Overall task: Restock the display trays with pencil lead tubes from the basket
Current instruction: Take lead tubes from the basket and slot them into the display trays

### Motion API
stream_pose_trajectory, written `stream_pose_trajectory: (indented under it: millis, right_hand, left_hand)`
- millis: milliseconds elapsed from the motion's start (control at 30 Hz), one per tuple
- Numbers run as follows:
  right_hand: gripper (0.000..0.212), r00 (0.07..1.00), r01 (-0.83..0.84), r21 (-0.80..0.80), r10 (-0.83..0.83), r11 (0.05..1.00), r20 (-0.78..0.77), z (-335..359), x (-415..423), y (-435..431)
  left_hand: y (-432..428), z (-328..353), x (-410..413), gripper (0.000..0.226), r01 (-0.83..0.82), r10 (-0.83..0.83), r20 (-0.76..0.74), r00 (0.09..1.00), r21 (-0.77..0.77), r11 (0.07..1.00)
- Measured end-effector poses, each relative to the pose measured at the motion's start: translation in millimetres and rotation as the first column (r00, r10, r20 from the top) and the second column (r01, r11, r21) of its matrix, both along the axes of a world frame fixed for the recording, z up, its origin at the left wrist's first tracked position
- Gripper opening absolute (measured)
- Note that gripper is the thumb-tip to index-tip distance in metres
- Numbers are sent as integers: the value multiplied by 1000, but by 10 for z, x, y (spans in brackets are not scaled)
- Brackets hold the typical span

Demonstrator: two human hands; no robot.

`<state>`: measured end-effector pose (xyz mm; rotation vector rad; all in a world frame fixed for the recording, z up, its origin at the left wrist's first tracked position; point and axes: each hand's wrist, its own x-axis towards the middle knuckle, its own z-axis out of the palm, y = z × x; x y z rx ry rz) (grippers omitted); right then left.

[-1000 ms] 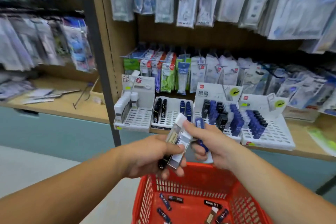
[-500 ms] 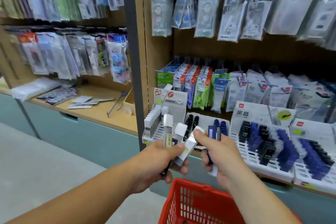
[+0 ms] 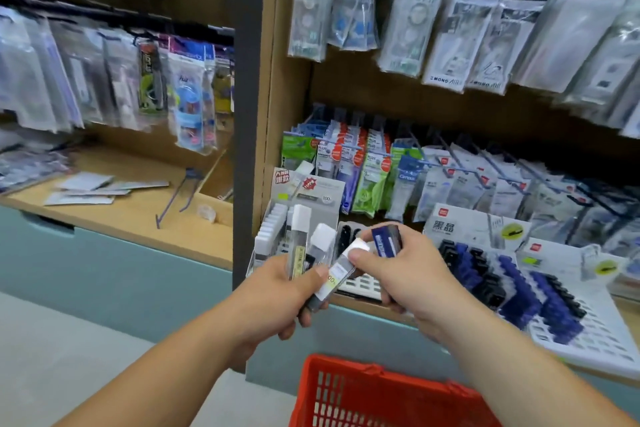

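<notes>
Nearer the part-filled trays [image 3: 604,336] now, left hand [image 3: 277,291] clutches white-capped tubes [image 3: 300,239], right hand [image 3: 408,274] grasps a blue tube [image 3: 386,240].

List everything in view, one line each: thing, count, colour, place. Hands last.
white-capped tubes: three showing, clear with white caps, fanned in the left hand.
blue tube: one, dark blue, in the right hand.
basket: one, red, bottom edge below the hands.
display trays: about four, white, along the shelf edge; right ones hold blue and black tubes.
hanging packets: many, mostly clear and white, on pegs above the trays.
loose hook: one, dark, lying on the left shelf.
flat packets: a few, pale, on the left shelf.
left hand: grips the white-capped tubes.
right hand: holds the blue tube, thumb on one white cap.
</notes>
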<state>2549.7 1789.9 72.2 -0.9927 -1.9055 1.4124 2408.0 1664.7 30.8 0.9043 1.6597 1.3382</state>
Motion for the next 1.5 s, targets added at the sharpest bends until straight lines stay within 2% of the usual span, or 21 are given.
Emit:
stream_pose_trajectory:
  millis: [167,233,367,500,767,867,1133,1367,1500]
  right_hand:
    - [17,998,60,12,-61,998,34,12,-407,255]
    - [18,996,75,89,-79,993,37,-32,-586,392]
    - [21,993,2,333,-42,943,112,-210,-972,619]
    - [26,992,-19,407,-34,913,123,-475,-1320,821]
    - [27,987,-111,514,34,851,157,-696,-1614,1036]
    - [36,986,-124,539,43,833,160,-692,-1601,1021]
    - [36,977,-192,475,121,859,175,-641,-1574,993]
    - [26,931,-263,574,48,776,362,-692,-1602,971]
    - [17,889,-346,506,103,790,447,-621,-1603,992]
  left_hand:
    - [-28,-102,-315,21,-165,165,36,986,-4,986]
    - [-15,-174,-433,16,-219,219,32,975,-26,975]
    - [19,-282,-617,13,-283,286,103,953,-39,958]
    - [61,-348,-737,13,-302,306,113,945,-54,952]
    - [98,-445,-788,18,-274,276,6,961,-95,957]
    - [94,-454,-800,14,-268,273,54,961,-84,960]
    - [100,-433,-781,12,-265,268,73,961,-41,963]
    - [80,-414,-809,13,-302,301,106,948,-6,953]
    - [92,-395,-801,14,-318,317,86,945,5,948]
